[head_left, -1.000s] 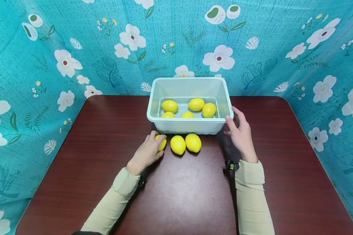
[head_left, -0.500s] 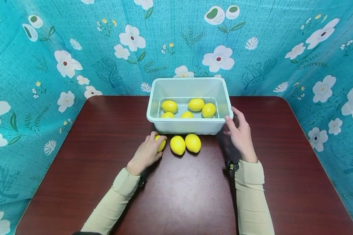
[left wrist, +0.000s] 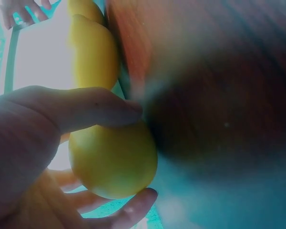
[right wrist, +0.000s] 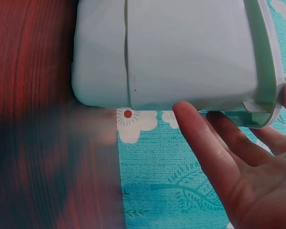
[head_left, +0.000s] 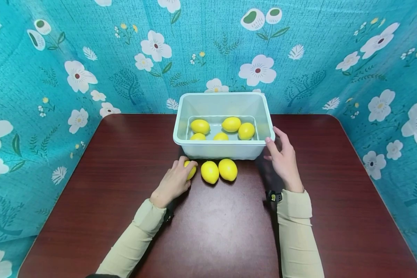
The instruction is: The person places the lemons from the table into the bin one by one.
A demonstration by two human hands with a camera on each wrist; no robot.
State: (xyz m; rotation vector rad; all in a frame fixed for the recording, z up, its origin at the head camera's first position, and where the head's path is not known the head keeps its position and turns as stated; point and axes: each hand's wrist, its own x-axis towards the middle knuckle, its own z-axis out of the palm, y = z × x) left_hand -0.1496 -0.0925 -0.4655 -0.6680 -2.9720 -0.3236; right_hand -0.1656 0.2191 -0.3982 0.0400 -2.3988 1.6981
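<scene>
My left hand (head_left: 171, 182) grips the leftmost lemon (left wrist: 113, 160) towards the far edge of the surface (head_left: 226, 224); my right hand (head_left: 284, 163), fingers spread, touches the bin's (head_left: 219, 151) near right corner. A slack grip could let the lemon roll.

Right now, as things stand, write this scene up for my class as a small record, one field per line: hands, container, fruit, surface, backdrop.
container: pale, open-topped bin
left hand: grips a lemon at the near side of the bin
right hand: touches the bin's near right corner
fruit inside: five lemons visible, two partly hidden by the near wall
fruit outside: three, counting the gripped one; the other two sit side by side
surface: dark red-brown table
backdrop: turquoise cloth with white flowers
</scene>
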